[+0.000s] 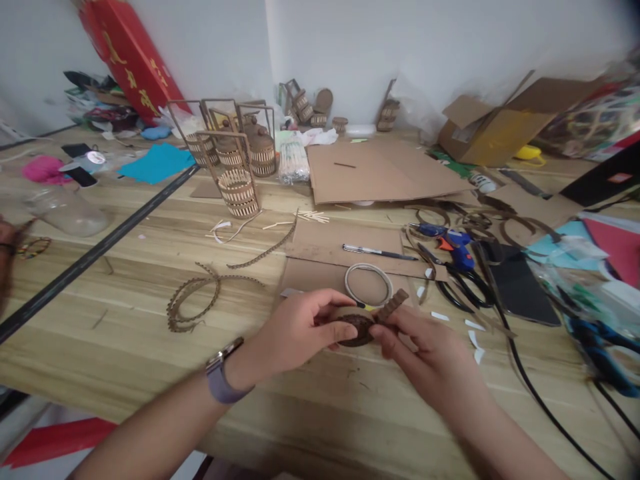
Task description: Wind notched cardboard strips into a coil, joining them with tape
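My left hand (305, 330) grips a small round brown piece (357, 331) with a ring-like rim, thumb on its near side. A ridged brown cardboard strip (394, 307) stands up at the piece's right edge, pinched between the fingers of my right hand (425, 353). Part of the round piece is hidden by my fingers. Just beyond lies a pale ring (369, 285), like a roll of tape, on flat cardboard. Coiled strips with notched edges (193, 300) rest on the table to the left.
Small handled baskets (237, 190) stand at the back left. A pen (379, 253) lies on cardboard (345, 241). Right of it are scissors (457, 280), a blue glue gun (453, 245), a phone (523, 283) and a black cable (533, 387). Another person's hand (7, 233) shows at far left.
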`<state>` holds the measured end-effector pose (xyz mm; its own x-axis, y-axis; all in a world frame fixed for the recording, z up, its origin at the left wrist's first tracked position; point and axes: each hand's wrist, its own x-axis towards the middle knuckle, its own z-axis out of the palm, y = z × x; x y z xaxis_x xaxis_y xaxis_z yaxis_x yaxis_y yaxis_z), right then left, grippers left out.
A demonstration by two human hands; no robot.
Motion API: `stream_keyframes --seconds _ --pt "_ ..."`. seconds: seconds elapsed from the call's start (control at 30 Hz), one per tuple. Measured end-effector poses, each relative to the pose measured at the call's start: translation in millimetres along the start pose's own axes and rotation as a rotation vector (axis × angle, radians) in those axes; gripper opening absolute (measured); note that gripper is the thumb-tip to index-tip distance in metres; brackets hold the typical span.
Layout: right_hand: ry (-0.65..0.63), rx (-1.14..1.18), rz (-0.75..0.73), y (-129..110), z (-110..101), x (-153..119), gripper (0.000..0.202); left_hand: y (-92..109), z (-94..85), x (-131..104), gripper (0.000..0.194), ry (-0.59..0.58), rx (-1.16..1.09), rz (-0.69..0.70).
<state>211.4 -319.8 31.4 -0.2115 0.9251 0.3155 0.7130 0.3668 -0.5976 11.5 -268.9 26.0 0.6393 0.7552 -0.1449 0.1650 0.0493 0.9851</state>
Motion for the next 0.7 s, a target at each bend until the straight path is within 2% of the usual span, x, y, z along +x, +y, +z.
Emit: stream_keyframes --seconds 0.1,0.27,0.43,0.63,0.7 --pt "-0.033 0.035 0.063 1.4 -1.4 1.0 0.034 -4.7 -1.9 1.3 0.031 -0.017 -0.142 -0.014" --pt "-0.09 0.04 0.045 1.5 0.9 -0.8 0.03 -4.1 1.4 0.5 0.027 0.038 -0.046 0.019" --pt "-0.045 0.017 0.004 0.2 3.9 -1.9 0.024 -1.5 6.0 -1.4 0.026 0.055 -0.041 0.037" --pt "0.011 -0.021 0.101 3.2 3.0 -3.3 0.027 -5.4 8.4 1.5 0.034 0.07 -0.211 -0.033" --pt "0.026 -0.029 0.122 3.8 2.5 -3.6 0.028 -7.1 9.1 2.5 0.029 0.068 -0.205 -0.052"
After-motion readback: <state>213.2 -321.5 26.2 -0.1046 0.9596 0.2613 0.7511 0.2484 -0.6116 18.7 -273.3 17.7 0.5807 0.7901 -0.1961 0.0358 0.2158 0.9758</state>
